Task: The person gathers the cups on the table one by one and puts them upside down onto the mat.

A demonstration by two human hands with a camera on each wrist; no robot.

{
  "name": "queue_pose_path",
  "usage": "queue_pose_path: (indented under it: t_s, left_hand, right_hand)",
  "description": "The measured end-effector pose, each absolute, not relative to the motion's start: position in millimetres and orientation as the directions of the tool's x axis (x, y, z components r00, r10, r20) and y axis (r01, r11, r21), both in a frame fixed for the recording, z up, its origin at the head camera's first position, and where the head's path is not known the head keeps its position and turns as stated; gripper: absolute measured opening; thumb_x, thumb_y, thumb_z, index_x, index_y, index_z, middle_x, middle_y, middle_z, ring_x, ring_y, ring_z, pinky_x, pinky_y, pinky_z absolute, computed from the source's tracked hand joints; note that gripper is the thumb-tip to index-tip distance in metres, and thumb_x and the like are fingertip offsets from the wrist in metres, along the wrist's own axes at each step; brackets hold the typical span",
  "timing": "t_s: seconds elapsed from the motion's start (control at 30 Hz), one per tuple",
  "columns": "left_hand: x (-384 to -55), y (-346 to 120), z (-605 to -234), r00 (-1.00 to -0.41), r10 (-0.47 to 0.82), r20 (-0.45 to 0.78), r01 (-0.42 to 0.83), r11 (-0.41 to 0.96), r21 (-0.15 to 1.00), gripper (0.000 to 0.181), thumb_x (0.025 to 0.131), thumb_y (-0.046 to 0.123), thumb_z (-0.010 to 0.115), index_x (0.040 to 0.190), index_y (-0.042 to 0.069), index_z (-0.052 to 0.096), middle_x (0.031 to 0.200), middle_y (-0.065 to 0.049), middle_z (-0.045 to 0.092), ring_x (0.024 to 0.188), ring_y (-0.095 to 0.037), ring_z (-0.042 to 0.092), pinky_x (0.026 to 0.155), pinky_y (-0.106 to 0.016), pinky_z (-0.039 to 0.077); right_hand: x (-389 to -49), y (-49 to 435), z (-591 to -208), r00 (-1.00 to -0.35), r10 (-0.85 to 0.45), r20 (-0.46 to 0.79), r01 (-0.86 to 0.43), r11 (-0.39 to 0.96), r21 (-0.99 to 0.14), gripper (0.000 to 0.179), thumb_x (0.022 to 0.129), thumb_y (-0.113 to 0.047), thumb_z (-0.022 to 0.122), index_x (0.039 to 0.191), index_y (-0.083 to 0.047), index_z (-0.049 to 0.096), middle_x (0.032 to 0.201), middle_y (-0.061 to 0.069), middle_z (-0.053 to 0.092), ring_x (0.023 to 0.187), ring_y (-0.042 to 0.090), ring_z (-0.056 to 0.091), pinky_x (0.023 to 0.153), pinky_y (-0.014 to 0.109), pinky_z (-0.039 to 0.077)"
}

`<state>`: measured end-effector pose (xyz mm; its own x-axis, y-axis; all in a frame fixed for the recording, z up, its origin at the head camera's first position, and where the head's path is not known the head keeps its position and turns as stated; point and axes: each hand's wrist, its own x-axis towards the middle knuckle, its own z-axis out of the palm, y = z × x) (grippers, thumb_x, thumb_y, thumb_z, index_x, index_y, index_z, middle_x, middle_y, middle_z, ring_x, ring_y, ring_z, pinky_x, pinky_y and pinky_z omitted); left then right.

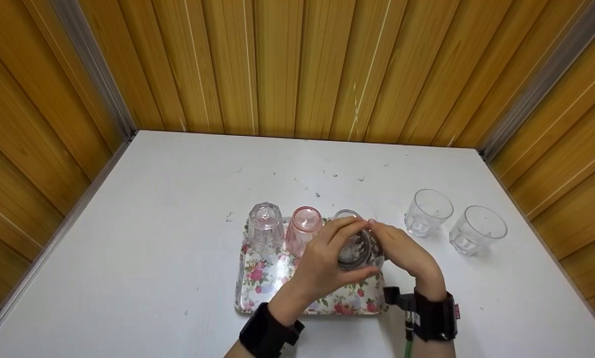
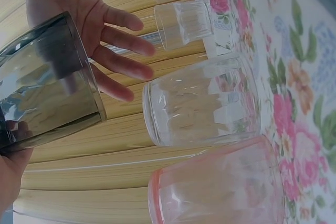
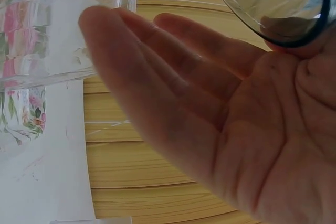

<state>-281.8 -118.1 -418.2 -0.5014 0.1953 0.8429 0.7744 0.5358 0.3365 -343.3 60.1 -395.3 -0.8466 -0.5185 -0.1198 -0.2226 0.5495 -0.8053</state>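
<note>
In the head view my left hand (image 1: pixel 319 263) holds a smoky grey drinking glass (image 1: pixel 353 253) above a floral tray (image 1: pixel 262 298). The left wrist view shows that glass (image 2: pixel 50 90) tilted, with part of the left hand (image 2: pixel 10 177) at its lower edge. My right hand (image 1: pixel 411 253) is beside it with fingers extended; whether it touches the glass I cannot tell. A clear glass (image 1: pixel 266 228) and a pink glass (image 1: pixel 304 228) stand on the tray. Another clear glass (image 1: pixel 347 214) is partly hidden behind the hands.
Two clear glasses, a nearer one (image 1: pixel 476 231) and a farther one (image 1: pixel 429 211), stand upright on the white table (image 1: pixel 178 199) right of the tray. Wood-patterned walls (image 1: pixel 297 69) enclose the table at the back and both sides.
</note>
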Motion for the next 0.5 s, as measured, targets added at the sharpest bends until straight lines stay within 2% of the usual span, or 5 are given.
queue_pose_path:
  t_s: [0.07, 0.1, 0.23, 0.33, 0.5]
  left_hand:
    - [-281.9, -117.9, -418.1, -0.499, 0.194, 0.845, 0.775, 0.536, 0.335, 0.069, 0.071, 0.04, 0.075, 0.125, 0.006, 0.048, 0.122, -0.008, 0.049, 0.115, -0.018, 0.049, 0.098, -0.022, 0.04]
    - [-282.2, -117.8, -418.1, -0.497, 0.192, 0.846, 0.775, 0.536, 0.334, 0.069, 0.071, 0.04, 0.075, 0.124, 0.005, 0.048, 0.122, -0.008, 0.049, 0.115, -0.018, 0.049, 0.098, -0.022, 0.04]
    - [-283.0, -117.3, -418.1, -0.486, 0.189, 0.853, 0.776, 0.542, 0.322, 0.068, 0.071, 0.041, 0.074, 0.123, 0.004, 0.05, 0.121, -0.008, 0.05, 0.115, -0.018, 0.049, 0.099, -0.022, 0.039]
    - [-283.3, -117.3, -417.9, -0.478, 0.188, 0.858, 0.778, 0.544, 0.314, 0.069, 0.071, 0.041, 0.075, 0.123, 0.004, 0.05, 0.12, -0.008, 0.05, 0.114, -0.018, 0.05, 0.1, -0.022, 0.039]
    - [-283.9, -117.6, -417.8, -0.468, 0.186, 0.864, 0.784, 0.54, 0.308, 0.069, 0.071, 0.041, 0.075, 0.123, 0.004, 0.049, 0.12, -0.008, 0.05, 0.113, -0.018, 0.05, 0.1, -0.022, 0.039]
  right_hand:
    - [-342.8, 59.0, -395.6, -0.851, -0.512, -0.118, -0.229, 0.564, -0.793, 0.051, 0.099, -0.039, 0.024, 0.127, -0.006, 0.052, 0.116, 0.013, 0.059, 0.101, 0.022, 0.055, 0.084, 0.036, 0.047]
    - [-342.6, 58.5, -395.6, -0.852, -0.51, -0.116, -0.233, 0.57, -0.788, 0.051, 0.099, -0.039, 0.024, 0.127, -0.006, 0.052, 0.116, 0.013, 0.059, 0.1, 0.023, 0.055, 0.083, 0.037, 0.047]
    - [-342.5, 57.5, -395.3, -0.853, -0.506, -0.125, -0.225, 0.575, -0.787, 0.05, 0.1, -0.037, 0.025, 0.125, -0.006, 0.054, 0.099, 0.01, 0.06, 0.084, 0.02, 0.057, 0.071, 0.035, 0.049]
    - [-342.7, 56.9, -395.0, -0.846, -0.516, -0.133, -0.218, 0.564, -0.796, 0.049, 0.1, -0.037, 0.026, 0.123, -0.005, 0.054, 0.088, 0.006, 0.056, 0.072, 0.016, 0.052, 0.061, 0.03, 0.047]
    - [-343.5, 55.0, -397.0, -0.837, -0.533, -0.127, -0.245, 0.572, -0.783, 0.05, 0.099, -0.039, 0.026, 0.125, -0.008, 0.054, 0.095, 0.009, 0.059, 0.076, 0.016, 0.053, 0.061, 0.029, 0.049]
